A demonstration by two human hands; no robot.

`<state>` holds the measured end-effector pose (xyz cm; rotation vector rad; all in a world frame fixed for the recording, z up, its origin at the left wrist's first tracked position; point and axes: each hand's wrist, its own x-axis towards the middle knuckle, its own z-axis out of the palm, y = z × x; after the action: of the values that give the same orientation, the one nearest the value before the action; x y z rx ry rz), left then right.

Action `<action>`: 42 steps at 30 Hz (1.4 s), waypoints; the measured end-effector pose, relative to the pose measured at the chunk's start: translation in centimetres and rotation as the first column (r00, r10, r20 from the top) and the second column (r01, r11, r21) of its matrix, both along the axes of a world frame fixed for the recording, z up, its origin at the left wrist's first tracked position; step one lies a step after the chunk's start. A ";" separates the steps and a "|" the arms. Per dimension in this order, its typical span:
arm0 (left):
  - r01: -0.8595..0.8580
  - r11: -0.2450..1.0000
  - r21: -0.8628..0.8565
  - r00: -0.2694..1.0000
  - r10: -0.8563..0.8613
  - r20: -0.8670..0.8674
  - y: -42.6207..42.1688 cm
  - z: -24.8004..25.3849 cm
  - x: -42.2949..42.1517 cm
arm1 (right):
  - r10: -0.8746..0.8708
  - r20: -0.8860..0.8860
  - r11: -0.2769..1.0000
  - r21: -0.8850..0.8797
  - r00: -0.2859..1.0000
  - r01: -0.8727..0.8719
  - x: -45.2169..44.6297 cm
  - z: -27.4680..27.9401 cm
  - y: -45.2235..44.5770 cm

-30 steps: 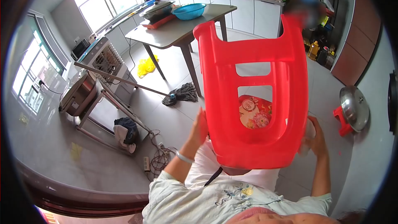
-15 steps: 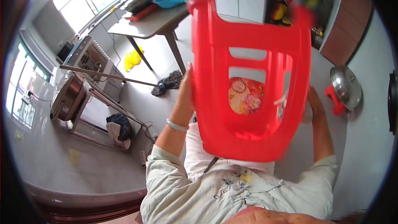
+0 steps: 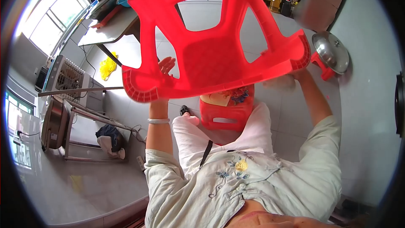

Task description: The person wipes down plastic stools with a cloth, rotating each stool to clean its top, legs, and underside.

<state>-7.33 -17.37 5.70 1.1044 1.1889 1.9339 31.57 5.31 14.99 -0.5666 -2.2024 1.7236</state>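
Observation:
A red plastic chair (image 3: 211, 59) is held up in front of me, tilted, its legs and frame openings facing me. My left hand (image 3: 166, 66) is at its left side, with the fingers showing through an opening and the chair's rim crossing in front of the palm. Near the right lower edge is my right hand (image 3: 300, 74), partly hidden by the rim. A pale, blurred cloth (image 3: 279, 82) is at its fingers. Between my knees stands a red stool (image 3: 225, 116) with a flowered top, partly covered by the chair.
Right of me, a metal lid (image 3: 331, 52) leans over a small red stool (image 3: 327, 72) by the wall. A table (image 3: 112, 27), a yellow bag (image 3: 108, 66) and an air cooler (image 3: 69, 76) are to the left. A metal-framed stand (image 3: 93, 122) is nearer.
The chair has turned and swung up and to the left, so another side faces me. Both hands have moved with it, and the flowered stool below shows more.

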 end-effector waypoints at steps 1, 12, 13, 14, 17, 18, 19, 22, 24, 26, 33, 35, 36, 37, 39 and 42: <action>0.026 0.999 -0.024 0.998 -0.028 -0.062 -0.4 -0.1 0.0 | 0.016 -0.034 0.996 -0.087 0.999 -0.018 0.2 -0.6 -0.2; 0.171 0.984 0.050 0.968 -0.177 0.176 -2.6 7.9 1.6 | 0.358 -0.114 0.890 -0.257 0.927 -0.376 2.2 -4.9 -2.7; 0.200 0.979 0.044 0.956 -0.204 0.212 -2.6 7.8 1.8 | 0.353 -0.114 0.892 -0.260 0.929 -0.371 2.7 -5.7 -2.5; 0.219 0.975 0.048 0.943 -0.224 0.246 -2.6 7.7 2.0 | 0.334 -0.057 0.918 -0.206 0.941 -0.338 3.0 -6.9 -2.2; 0.238 0.970 0.043 0.923 -0.240 0.300 -2.8 7.1 2.9 | 0.318 -0.013 0.948 0.034 0.948 -0.318 3.1 -9.5 0.3; 0.237 0.971 0.036 0.923 -0.237 0.305 -2.6 6.8 3.0 | 0.326 -0.019 0.925 0.214 0.945 -0.314 3.3 -10.1 1.2; 0.248 0.968 0.025 0.917 -0.243 0.316 -2.6 6.5 3.0 | 0.318 -0.017 0.929 0.202 0.948 -0.309 3.1 -10.0 1.1; 0.274 0.962 0.011 0.905 -0.262 0.336 -2.0 4.9 3.3 | 0.092 -0.016 0.785 0.617 0.996 -0.062 2.5 -9.6 1.4; 0.213 0.952 -0.221 0.967 -0.172 0.190 -1.1 2.8 2.8 | 0.083 -0.051 0.627 0.779 0.995 -0.012 1.7 -12.2 2.9; 0.168 0.948 -0.269 0.978 -0.126 0.166 -0.5 0.7 2.8 | 0.086 -0.074 0.630 0.777 0.994 0.003 1.5 -14.2 3.5; 0.067 0.976 -0.206 0.998 -0.067 0.007 -0.1 -9.4 2.7 | -0.043 -0.084 0.554 0.827 0.996 0.094 1.0 -20.1 5.5; 0.009 0.956 -0.293 0.999 -0.021 -0.039 -0.5 -11.5 3.2 | -0.080 -0.008 0.561 0.826 0.997 0.052 1.2 -20.6 5.3; 0.010 0.955 -0.296 0.999 -0.022 -0.039 -0.7 -12.4 3.1 | -0.116 0.026 0.546 0.836 0.993 0.042 1.3 -20.8 5.2; 0.003 0.932 -0.361 0.998 -0.026 -0.057 -0.8 -12.9 2.9 | -0.152 0.059 0.531 0.847 0.987 0.031 1.4 -21.4 5.3; -0.005 0.906 -0.423 0.996 -0.033 -0.081 -1.1 -13.4 2.3 | -0.142 0.008 0.598 0.798 0.990 0.079 0.7 -22.3 6.1; 0.104 0.874 -0.475 0.981 -0.168 -0.095 -1.9 -10.5 1.2 | -0.165 0.011 0.622 0.777 0.986 0.095 0.9 -22.6 6.1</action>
<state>-6.14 -19.30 -4.85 1.0285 1.5078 1.3751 32.45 11.37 -7.64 -0.5367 -2.5789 0.5296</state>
